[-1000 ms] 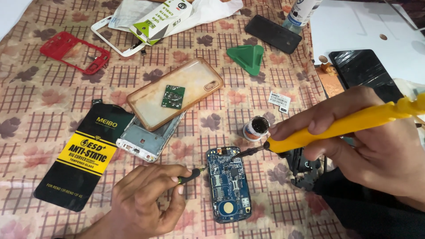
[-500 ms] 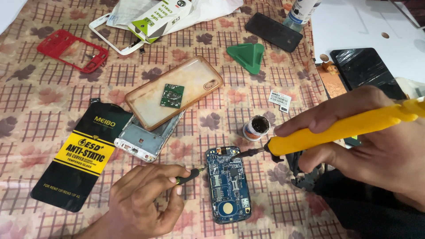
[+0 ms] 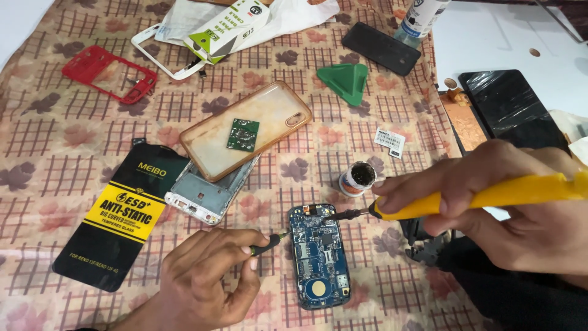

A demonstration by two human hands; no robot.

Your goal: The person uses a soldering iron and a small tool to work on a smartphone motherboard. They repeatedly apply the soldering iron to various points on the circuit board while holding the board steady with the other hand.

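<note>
Gripped firmly in the right hand (image 3: 508,208) is a yellow-handled soldering iron (image 3: 484,196), its dark tip laid on the upper edge of the blue circuit board (image 3: 318,257), which lies flat on the patterned cloth (image 3: 79,135) between the two hands. A thin dark probe with a green tip (image 3: 269,244) is pinched between thumb and fingers of the left hand (image 3: 208,282), and its point is held just at the board's left edge.

Several risks can be judged from this arrangement. The board is not clamped, only steadied by the probe, so it could be pushed sideways by pressure from the iron and the tip dragged across neighbouring components. If the tip is kept too long on one spot, a pad could be lifted or a part overheated. The cloth under the board could be scorched should the tip slip off the edge. The small open flux tin (image 3: 357,178) stands just beside the iron's shaft and the right fingers, and could be knocked over by a small sweep. The left fingertips are near the work and could be burnt.
</note>
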